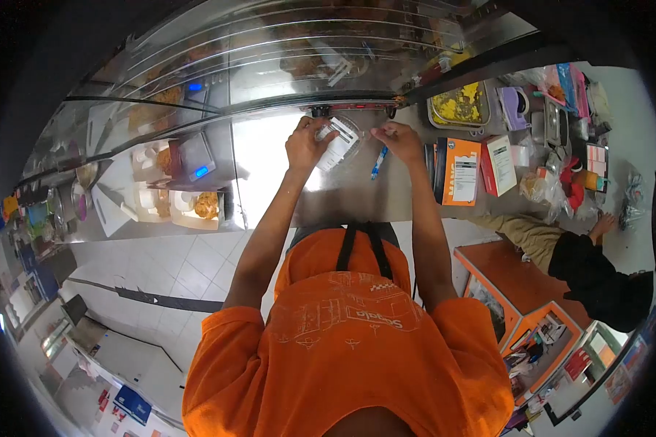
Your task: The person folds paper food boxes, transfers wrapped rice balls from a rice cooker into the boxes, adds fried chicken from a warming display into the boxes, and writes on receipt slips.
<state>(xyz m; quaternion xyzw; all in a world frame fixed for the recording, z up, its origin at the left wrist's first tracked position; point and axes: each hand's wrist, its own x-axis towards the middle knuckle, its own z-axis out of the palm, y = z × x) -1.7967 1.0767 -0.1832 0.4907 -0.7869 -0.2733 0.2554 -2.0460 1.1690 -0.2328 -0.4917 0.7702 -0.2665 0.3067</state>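
A round clear plastic container (pixel 356 150) lies on the metal counter in front of me. A white printed paper slip (pixel 338 148) lies across it. My left hand (pixel 307 148) is closed at the slip's left edge, thumb and fingers pinching it. On the other side, my right hand (pixel 401 143) has its thumb and fingertips pressed together close to the container's right rim. Whatever they hold is too small to make out. A blue pen (pixel 378 163) rests on the counter just below my right hand.
Open boxes with fried food (pixel 206 205) and a device with a blue light (pixel 197 162) stand left. To the right are an orange box (pixel 460 171), a red box (pixel 498 166) and a tray of yellow food (pixel 457 106). A person in black (pixel 594 273) is at the far right.
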